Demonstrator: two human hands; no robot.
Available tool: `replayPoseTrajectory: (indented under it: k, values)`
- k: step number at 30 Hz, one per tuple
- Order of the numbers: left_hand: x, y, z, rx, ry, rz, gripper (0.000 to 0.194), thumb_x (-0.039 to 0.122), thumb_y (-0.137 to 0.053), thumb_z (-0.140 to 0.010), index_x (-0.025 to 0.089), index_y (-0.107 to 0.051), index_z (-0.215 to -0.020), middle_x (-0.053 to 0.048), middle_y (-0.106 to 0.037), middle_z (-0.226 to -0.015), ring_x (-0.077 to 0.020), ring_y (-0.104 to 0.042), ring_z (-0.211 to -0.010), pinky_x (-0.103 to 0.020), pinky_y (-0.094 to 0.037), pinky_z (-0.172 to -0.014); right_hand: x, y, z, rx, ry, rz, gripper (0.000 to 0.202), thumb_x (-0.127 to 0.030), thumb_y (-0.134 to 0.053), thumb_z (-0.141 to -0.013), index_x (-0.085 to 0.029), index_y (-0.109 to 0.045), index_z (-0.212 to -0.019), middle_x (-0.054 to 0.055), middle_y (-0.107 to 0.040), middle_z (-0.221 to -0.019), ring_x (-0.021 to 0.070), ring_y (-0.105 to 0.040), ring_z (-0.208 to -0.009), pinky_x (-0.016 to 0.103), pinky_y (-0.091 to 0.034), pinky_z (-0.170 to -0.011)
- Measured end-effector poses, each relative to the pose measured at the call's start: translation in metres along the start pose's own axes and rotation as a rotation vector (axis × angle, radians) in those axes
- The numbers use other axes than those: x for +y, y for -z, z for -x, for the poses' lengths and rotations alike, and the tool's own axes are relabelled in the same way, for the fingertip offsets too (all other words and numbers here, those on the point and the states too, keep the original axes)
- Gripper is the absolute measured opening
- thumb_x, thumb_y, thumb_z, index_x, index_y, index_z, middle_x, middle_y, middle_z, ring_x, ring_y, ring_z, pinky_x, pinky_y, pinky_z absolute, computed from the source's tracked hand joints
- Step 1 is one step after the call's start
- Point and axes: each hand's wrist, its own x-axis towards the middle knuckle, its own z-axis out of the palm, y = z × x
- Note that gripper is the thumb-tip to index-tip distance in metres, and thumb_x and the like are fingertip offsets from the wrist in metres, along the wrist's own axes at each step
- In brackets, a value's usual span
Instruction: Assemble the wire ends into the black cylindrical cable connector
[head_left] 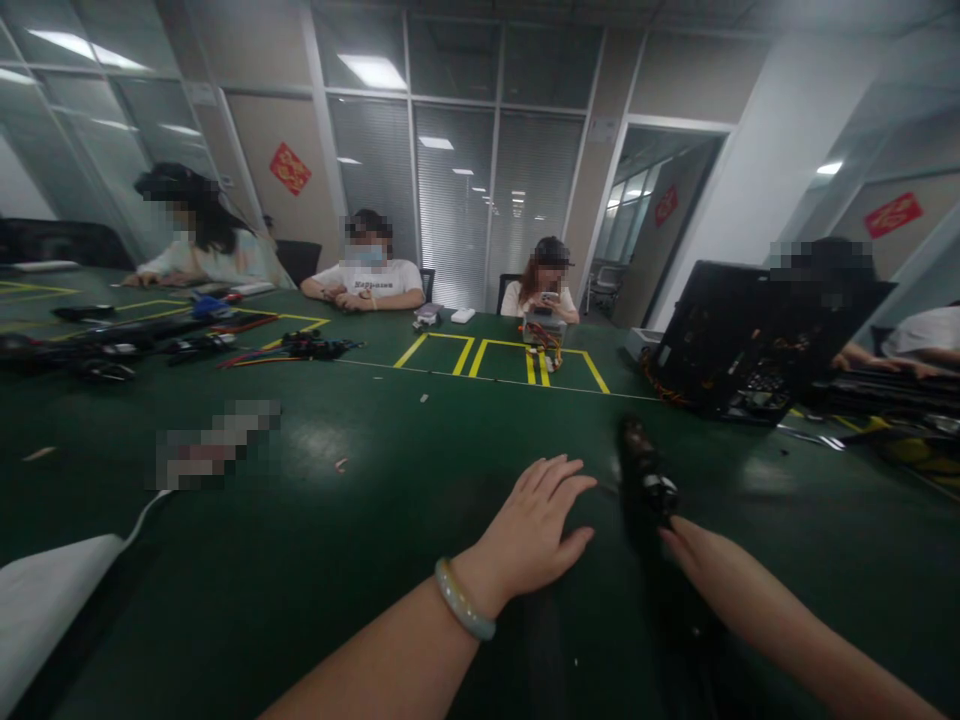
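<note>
Above the green tabletop (450, 480), my left hand (536, 520) is open with its fingers stretched out. It holds nothing, and a pale bangle circles its wrist. My right hand (686, 545) is closed around a long black object with a white band (645, 470). The object is smeared by motion, so its kind cannot be made out, and most of the right fingers are hidden behind it. A small gap separates my left fingertips from the black object.
A black computer case (720, 340) stands tilted at the right. Dark cables and parts (300, 345) lie at the back left. Yellow tape (506, 343) marks the table ahead, near a power supply (544, 328). White sheet (60, 595) is at left. Several people sit around.
</note>
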Motion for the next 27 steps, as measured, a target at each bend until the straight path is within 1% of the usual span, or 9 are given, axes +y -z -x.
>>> replayPoseTrajectory:
  k: [4,6,9,11,16,19,21,24,27]
  values:
    - [-0.002,0.0,-0.002,0.047,0.008,-0.028,0.044,0.03,-0.053,-0.092,0.026,-0.041,-0.135,-0.003,-0.041,-0.144,-0.021,-0.029,-0.139,-0.044,-0.02,-0.118,-0.049,0.005,-0.019,-0.113,0.306,-0.075,0.033,-0.026,-0.042,-0.096,-0.024,-0.056,-0.126,0.007,-0.066,-0.119,0.0243,-0.065,-0.104,0.034,-0.049,-0.09]
    - [-0.004,-0.001,-0.002,0.075,0.039,-0.05,0.037,0.025,-0.05,-0.093,0.025,-0.046,-0.13,-0.003,-0.048,-0.139,-0.0203,-0.036,-0.134,-0.044,-0.021,-0.117,-0.069,0.013,-0.028,-0.159,0.449,-0.097,0.034,-0.024,-0.043,-0.096,-0.023,-0.056,-0.127,0.007,-0.065,-0.121,0.0242,-0.063,-0.107,0.034,-0.047,-0.092]
    - [-0.006,-0.001,-0.002,0.11,0.134,-0.092,0.029,0.019,-0.044,-0.094,0.023,-0.055,-0.12,-0.003,-0.062,-0.119,-0.0202,-0.054,-0.114,-0.044,-0.033,-0.107,-0.089,0.018,-0.041,-0.242,0.569,-0.12,0.031,-0.019,-0.042,-0.096,-0.023,-0.061,-0.121,0.007,-0.07,-0.111,0.0233,-0.065,-0.101,0.034,-0.047,-0.09]
    - [-0.008,-0.002,-0.002,0.114,0.198,-0.123,0.026,0.018,-0.043,-0.093,0.021,-0.059,-0.113,-0.004,-0.065,-0.108,-0.0211,-0.059,-0.1,-0.042,-0.042,-0.095,-0.095,0.017,-0.05,-0.277,0.599,-0.142,0.031,-0.017,-0.044,-0.096,-0.023,-0.062,-0.12,0.006,-0.07,-0.112,0.0232,-0.064,-0.101,0.033,-0.046,-0.09]
    - [-0.013,-0.002,-0.003,0.101,0.198,-0.153,0.023,0.016,-0.045,-0.09,0.019,-0.063,-0.105,-0.005,-0.066,-0.102,-0.0225,-0.058,-0.097,-0.04,-0.043,-0.088,-0.091,0.01,-0.058,-0.226,0.504,-0.2,0.034,-0.022,-0.048,-0.096,-0.025,-0.056,-0.13,0.005,-0.065,-0.117,0.0216,-0.061,-0.106,0.032,-0.045,-0.092]
    - [-0.013,-0.002,-0.004,0.102,0.188,-0.133,0.022,0.015,-0.047,-0.089,0.02,-0.063,-0.103,-0.004,-0.065,-0.101,-0.0222,-0.058,-0.096,-0.041,-0.043,-0.088,-0.089,0.011,-0.045,0.0,0.345,-0.169,0.04,-0.034,-0.056,-0.094,-0.022,-0.053,-0.131,0.008,-0.061,-0.117,0.0234,-0.059,-0.104,0.032,-0.045,-0.088]
    - [-0.012,-0.002,-0.004,0.106,0.184,-0.113,0.021,0.014,-0.048,-0.088,0.02,-0.063,-0.101,-0.003,-0.066,-0.1,-0.0217,-0.058,-0.095,-0.041,-0.042,-0.088,-0.089,0.013,-0.033,0.133,0.225,-0.115,0.032,-0.041,-0.056,-0.093,-0.019,-0.06,-0.117,0.009,-0.061,-0.11,0.0243,-0.06,-0.099,0.033,-0.046,-0.084]
    - [-0.01,-0.003,-0.004,0.096,0.17,-0.107,0.019,0.015,-0.05,-0.088,0.02,-0.064,-0.1,-0.003,-0.066,-0.1,-0.0216,-0.058,-0.096,-0.041,-0.042,-0.089,-0.09,0.014,-0.018,0.045,0.083,-0.046,0.032,-0.05,-0.058,-0.089,-0.019,-0.065,-0.086,0.007,-0.064,-0.088,0.0228,-0.062,-0.078,0.031,-0.045,-0.067]
    - [-0.008,-0.003,-0.003,0.068,0.149,-0.126,0.017,0.019,-0.053,-0.087,0.02,-0.064,-0.1,-0.004,-0.066,-0.1,-0.0227,-0.058,-0.097,-0.043,-0.042,-0.09,-0.091,0.01,-0.011,-0.085,0.064,-0.057,0.025,-0.045,-0.068,-0.081,-0.021,-0.065,-0.078,0.005,-0.065,-0.081,0.0211,-0.061,-0.07,0.028,-0.041,-0.058]
